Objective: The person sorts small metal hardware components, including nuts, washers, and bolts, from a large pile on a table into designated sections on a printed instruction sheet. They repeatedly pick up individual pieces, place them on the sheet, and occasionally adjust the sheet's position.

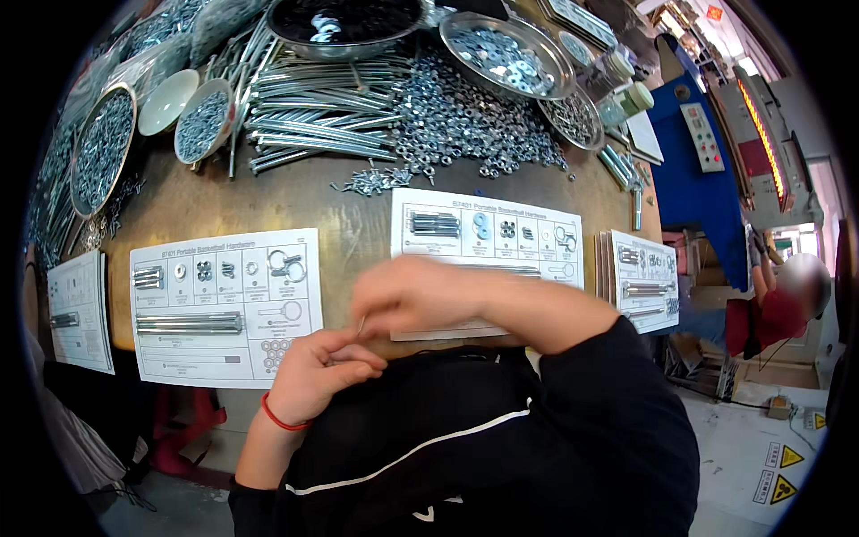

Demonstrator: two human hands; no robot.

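Observation:
My left hand [327,367], a red cord round its wrist, is closed in a pinch in front of my body. Just above it my right hand [412,294] is curled and somewhat blurred, its fingers meeting those of the left. A thin, light sliver shows between the fingertips, too small to name. The right forearm crosses a printed hardware sheet [488,208], hiding its lower part. Left of my hands lies another hardware sheet [228,349], with pictured bolts, washers, nuts and rings.
Long bolts [322,134], a heap of nuts [474,125] and small screws [376,182] cover the far table. Behind them stand a bowl of washers [564,85] and a dark-filled bowl [349,49]. More sheets lie left [80,345] and right [640,309]. Another person [774,313] is at right.

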